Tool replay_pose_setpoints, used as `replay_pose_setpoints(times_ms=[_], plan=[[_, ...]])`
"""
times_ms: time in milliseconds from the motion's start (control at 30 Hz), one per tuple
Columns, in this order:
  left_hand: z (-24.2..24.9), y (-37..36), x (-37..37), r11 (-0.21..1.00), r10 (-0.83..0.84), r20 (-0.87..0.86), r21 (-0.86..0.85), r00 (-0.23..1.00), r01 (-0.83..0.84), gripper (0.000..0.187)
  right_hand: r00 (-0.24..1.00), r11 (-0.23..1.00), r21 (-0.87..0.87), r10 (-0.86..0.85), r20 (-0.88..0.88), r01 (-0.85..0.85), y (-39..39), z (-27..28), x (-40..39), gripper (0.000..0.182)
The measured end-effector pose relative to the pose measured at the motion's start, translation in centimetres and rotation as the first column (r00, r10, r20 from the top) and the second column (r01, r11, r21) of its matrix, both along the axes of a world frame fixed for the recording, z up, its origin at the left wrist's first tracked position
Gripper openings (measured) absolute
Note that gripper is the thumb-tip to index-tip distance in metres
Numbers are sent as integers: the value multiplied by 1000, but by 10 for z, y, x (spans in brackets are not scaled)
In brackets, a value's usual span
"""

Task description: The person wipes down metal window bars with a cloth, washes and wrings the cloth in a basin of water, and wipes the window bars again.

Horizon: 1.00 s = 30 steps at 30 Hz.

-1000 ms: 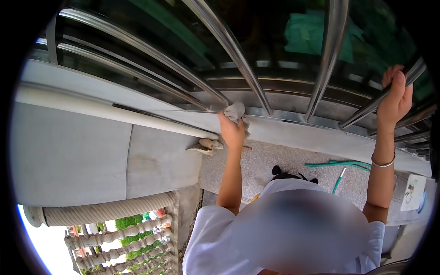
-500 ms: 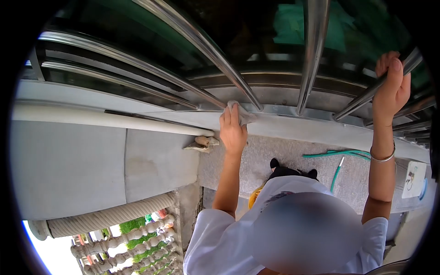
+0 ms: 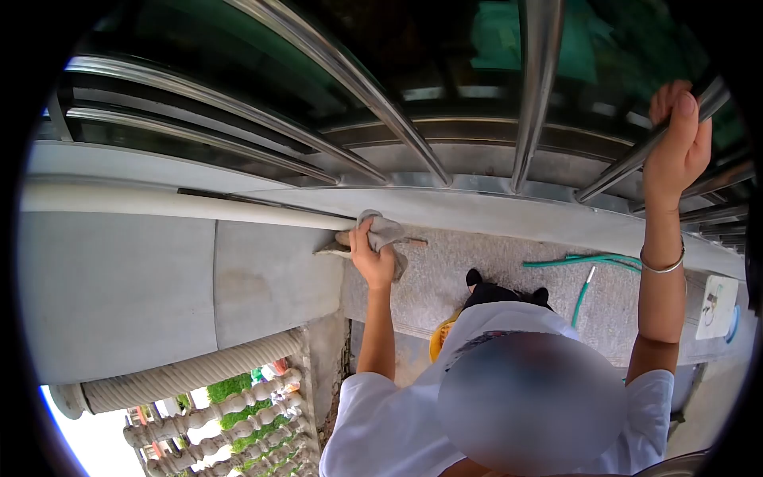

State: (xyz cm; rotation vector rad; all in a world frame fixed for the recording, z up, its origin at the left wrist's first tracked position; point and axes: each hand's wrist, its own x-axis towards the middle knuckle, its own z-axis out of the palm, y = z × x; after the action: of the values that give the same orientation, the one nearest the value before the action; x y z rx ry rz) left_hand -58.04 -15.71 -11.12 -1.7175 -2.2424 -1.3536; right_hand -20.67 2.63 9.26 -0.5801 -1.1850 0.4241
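My left hand (image 3: 373,256) is closed around a crumpled grey cloth (image 3: 387,230). The cloth hangs just below the ledge (image 3: 477,208), beside the end of a white pipe (image 3: 262,213). Partly hidden behind this hand is a brownish, rough-edged object (image 3: 334,249) at the wall corner. On the right, my right hand (image 3: 674,147) is wrapped around a shiny metal bar (image 3: 616,176) of the window grille, with a bracelet (image 3: 664,269) on that wrist.
Metal bars (image 3: 534,103) stand in front of dark window glass. Below, a green hose (image 3: 584,298) lies on the concrete floor (image 3: 461,250) near my feet. A yellow object (image 3: 439,342) shows beside my body. Stone balusters (image 3: 214,421) line the lower left.
My left hand has moved down and left with the cloth, away from the foot of the bars to below the ledge. My right hand keeps its grip on the bar.
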Motion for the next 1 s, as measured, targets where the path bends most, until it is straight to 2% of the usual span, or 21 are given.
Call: replay_pose_setpoints(times_ms=[33,100,133,200,233,300,333,367,433,467,533,567,633,700,733,800,833,900,967,1000], plan=[[17,3,11,1000,0,6,-12,1000,0,55,999,997,69,44,14,-45,0,-2,3,20],[40,29,26,991,-124,-222,24,967,133,60,999,997,52,52,16,-52,0,0,4,20],[34,41,27,991,-124,-216,25,969,133,60,998,997,39,64,13,-65,-1,1,4,21],[19,59,30,971,-207,-298,-181,932,158,64,1000,1000,-6,24,14,-24,-5,5,-2,21],[15,60,33,971,-206,-295,-178,933,159,64,1000,998,-51,-19,9,20,-5,7,-6,23],[13,65,39,987,-158,-273,-48,949,150,65,998,997,-53,-60,-19,59,-5,8,-11,23],[18,66,44,986,-166,-273,-50,948,158,62,995,994,-66,-92,-44,89,-7,6,-12,23],[20,68,48,985,-170,-269,-61,948,159,62,995,993,-78,-93,-40,90,-9,5,-11,23],[25,78,57,985,-110,-346,-161,932,56,60,996,996,-15,-83,37,83,-8,8,-9,24],[32,81,62,974,-151,-354,-214,923,78,58,996,997,-14,-76,39,76,-6,7,-8,24],[31,86,70,968,-197,-356,-219,913,124,55,999,999,30,-14,-29,15,-1,3,-2,22],[31,87,73,958,-249,-359,-227,899,175,53,999,999,32,-7,-33,8,-1,4,-2,22],[33,83,76,966,-234,-343,-193,910,175,48,999,998,26,-49,4,48,-1,4,-1,22],[29,78,75,979,-203,-316,-42,927,200,43,999,999,21,-36,-4,36,-2,5,-1,22],[29,72,72,980,-197,-317,-33,928,197,43,1000,999,21,-27,-7,27,0,6,-1,22],[29,48,61,932,-355,-157,-133,922,336,41,1000,1000,15,-19,-4,20,-1,8,-2,21],[28,39,59,933,-354,-158,-125,922,336,41,1000,1000,-4,-20,-4,20,-2,7,-2,21],[30,28,57,945,-285,96,-139,954,296,40,1000,1000,-4,-7,-14,7,-2,6,-2,21],[36,34,56,957,-268,62,-98,961,273,46,1000,1000,-11,-8,-29,8,-1,7,-2,20],[43,43,59,981,-179,-65,-86,982,173,50,999,1000,-9,5,-40,-5,-1,7,-2,20]])
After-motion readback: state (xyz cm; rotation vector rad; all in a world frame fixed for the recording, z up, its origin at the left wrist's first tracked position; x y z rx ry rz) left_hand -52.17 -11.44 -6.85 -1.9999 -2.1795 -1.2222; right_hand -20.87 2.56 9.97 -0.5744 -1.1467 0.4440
